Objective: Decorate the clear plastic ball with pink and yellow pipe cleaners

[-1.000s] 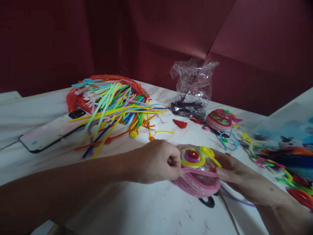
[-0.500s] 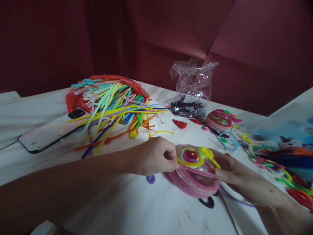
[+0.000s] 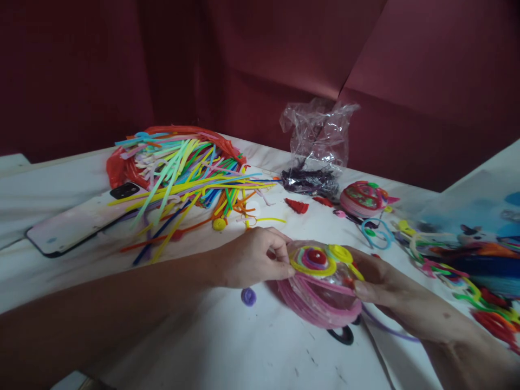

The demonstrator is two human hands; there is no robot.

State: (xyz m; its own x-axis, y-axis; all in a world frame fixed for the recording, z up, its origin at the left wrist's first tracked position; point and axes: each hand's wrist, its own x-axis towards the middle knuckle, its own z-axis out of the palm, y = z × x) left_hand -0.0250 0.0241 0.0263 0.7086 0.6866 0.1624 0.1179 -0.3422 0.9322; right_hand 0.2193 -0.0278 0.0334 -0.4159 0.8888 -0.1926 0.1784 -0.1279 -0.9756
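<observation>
A clear rounded form (image 3: pixel 319 303) wrapped in pink pipe cleaner rows sits low on the white table. On its top lie a yellow-ringed coil with a red centre (image 3: pixel 316 258) and a smaller yellow coil (image 3: pixel 340 253). My left hand (image 3: pixel 260 257) pinches the form's left edge, thumb and index finger together at the pink strip beside the yellow ring. From the right, my right hand (image 3: pixel 379 284) grips the form, its thumb on the near side and its other fingers partly hidden behind. A black loop (image 3: pixel 342 336) shows beneath the form.
Many pipe cleaners (image 3: pixel 182 168) spill from a red bag at the back left, beside a phone (image 3: pixel 77 225). Farther back are a clear plastic bag (image 3: pixel 319 141) and another decorated pink form (image 3: pixel 363 199). A purple coil (image 3: pixel 248 296) lies near my left hand; loose pieces (image 3: pixel 450 271) lie right.
The whole view has shifted slightly, with everything a little farther left. Both hands keep their hold on the pink form.
</observation>
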